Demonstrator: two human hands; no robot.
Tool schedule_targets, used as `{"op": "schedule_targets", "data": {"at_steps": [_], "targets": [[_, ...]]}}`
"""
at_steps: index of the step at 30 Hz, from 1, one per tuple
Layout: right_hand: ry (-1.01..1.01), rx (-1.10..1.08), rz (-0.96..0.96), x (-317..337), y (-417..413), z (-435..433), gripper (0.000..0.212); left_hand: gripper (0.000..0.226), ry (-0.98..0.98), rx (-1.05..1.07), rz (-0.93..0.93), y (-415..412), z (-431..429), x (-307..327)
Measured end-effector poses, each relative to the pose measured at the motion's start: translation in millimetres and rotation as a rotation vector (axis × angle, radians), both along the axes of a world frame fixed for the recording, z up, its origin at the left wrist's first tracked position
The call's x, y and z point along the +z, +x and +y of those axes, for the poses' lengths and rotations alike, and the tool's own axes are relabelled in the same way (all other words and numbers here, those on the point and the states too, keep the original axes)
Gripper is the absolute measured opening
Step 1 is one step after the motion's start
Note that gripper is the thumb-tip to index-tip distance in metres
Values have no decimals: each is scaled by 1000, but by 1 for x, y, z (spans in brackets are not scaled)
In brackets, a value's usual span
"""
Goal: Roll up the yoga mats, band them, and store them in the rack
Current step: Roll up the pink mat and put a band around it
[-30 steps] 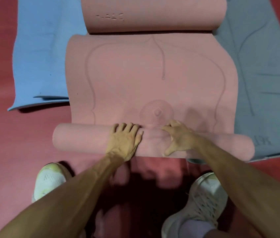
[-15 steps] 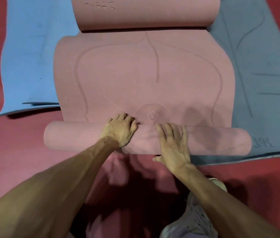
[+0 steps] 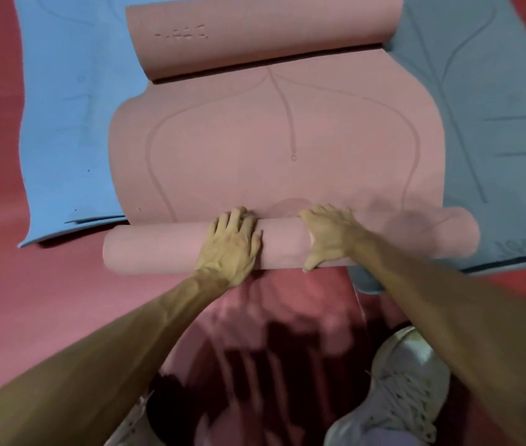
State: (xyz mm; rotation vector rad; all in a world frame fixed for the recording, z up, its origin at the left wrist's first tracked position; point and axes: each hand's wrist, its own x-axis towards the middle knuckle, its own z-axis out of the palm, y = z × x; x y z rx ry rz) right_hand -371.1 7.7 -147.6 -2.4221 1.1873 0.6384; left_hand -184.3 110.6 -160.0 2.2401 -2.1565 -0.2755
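Observation:
A pink yoga mat (image 3: 274, 149) lies flat in the middle of the red floor, with a line pattern on it. Its near end is wound into a roll (image 3: 152, 249) that runs left to right. My left hand (image 3: 229, 243) lies over the roll's middle, fingers curled over its far side. My right hand (image 3: 332, 236) grips the roll a little to the right, thumb on the near side and fingers over the top. The mat's far end curls back on itself as a loose roll (image 3: 264, 30).
A light blue mat (image 3: 68, 123) lies flat to the left, partly under the pink one. A grey-blue mat (image 3: 493, 130) lies flat to the right, its near edge under the roll's right end. My white shoes (image 3: 396, 397) stand on the red floor (image 3: 29, 300) below.
The roll has moved forward over the circle mark on the mat. My right hand went from lying flat on the roll to gripping it, thumb on the near side.

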Motion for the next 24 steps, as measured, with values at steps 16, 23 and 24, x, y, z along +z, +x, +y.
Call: {"op": "schedule_targets", "data": {"at_steps": [16, 23, 24], "targets": [[-327, 109, -182, -10, -15, 20, 104, 67, 53, -29, -43, 4, -6, -13], [-515, 58, -153, -27, -17, 56, 130, 78, 76, -39, -12, 12, -21, -9], [-512, 45, -131, -28, -16, 58, 134, 79, 77, -39, -9, 14, -22, -9]]}}
